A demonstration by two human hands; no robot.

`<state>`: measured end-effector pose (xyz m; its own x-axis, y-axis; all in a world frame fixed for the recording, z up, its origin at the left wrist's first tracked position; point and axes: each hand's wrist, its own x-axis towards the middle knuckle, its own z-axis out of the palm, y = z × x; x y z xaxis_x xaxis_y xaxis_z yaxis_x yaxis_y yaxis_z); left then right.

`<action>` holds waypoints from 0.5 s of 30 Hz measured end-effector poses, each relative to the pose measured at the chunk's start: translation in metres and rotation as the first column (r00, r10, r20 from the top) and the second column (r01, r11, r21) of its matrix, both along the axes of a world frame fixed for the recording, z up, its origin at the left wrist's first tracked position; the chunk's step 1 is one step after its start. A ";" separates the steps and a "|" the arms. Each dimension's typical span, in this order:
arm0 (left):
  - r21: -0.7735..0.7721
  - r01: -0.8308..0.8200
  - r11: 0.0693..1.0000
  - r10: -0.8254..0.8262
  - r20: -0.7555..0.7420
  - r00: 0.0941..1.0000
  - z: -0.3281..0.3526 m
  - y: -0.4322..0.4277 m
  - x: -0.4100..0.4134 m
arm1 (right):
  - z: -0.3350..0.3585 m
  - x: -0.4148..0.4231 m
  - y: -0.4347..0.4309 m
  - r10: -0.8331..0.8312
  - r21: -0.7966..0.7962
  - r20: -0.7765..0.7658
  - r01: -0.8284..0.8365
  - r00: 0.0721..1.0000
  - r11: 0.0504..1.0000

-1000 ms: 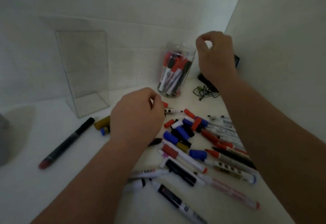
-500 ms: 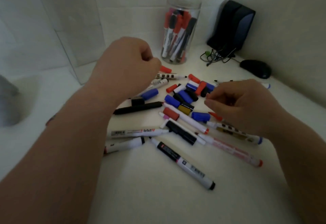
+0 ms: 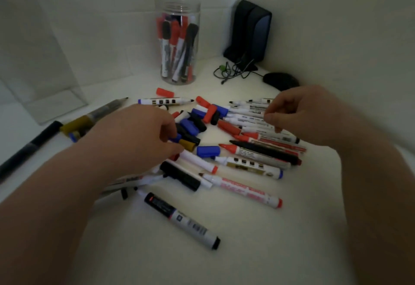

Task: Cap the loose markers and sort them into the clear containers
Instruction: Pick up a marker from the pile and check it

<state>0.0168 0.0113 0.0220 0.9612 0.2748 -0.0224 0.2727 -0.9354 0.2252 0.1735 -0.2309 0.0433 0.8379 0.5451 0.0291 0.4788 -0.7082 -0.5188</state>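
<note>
Left grip [image 3: 139,143]: fingers curled down into the cap pile, tips at blue cap [image 3: 175,138] + gold cap [image 3: 188,145]; can't tell if either is pinched. Right grip [image 3: 301,114]: clenched, thumb against fingertips, nothing seen in it, over row of uncapped markers [image 3: 249,114]. More pens + caps scattered mid tabletop [image 3: 247,240] btwn both arms. Clear jar [image 3: 177,4] w/ capped markers stands upright behind pile; clear box [image 3: 42,64] back left. Blk speaker [image 3: 249,31] + mouse [image 3: 280,80] in far right corner.
</note>
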 end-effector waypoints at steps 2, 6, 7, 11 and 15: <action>0.002 -0.015 1.000 0.015 -0.021 1.000 -0.001 0.000 0.001 | 0.001 0.000 -0.001 0.020 -0.038 -0.005 -0.020 1.000 0.999; -0.002 -0.031 1.000 0.030 -0.064 0.997 -0.003 -0.001 0.003 | 0.000 0.008 -0.007 -0.025 -0.013 -0.002 0.025 1.000 1.000; 0.007 -0.027 1.000 0.028 -0.070 0.997 -0.002 -0.002 0.003 | 0.000 0.011 -0.009 -0.043 -0.009 0.000 0.043 0.999 0.999; 0.024 -0.038 0.999 0.040 -0.114 0.993 0.002 -0.006 0.002 | -0.001 0.016 -0.012 -0.084 -0.010 -0.021 0.084 0.996 0.996; -0.007 -0.063 0.998 0.062 -0.116 0.991 0.001 -0.005 0.002 | -0.003 0.016 -0.011 -0.085 -0.034 -0.022 0.084 0.996 0.996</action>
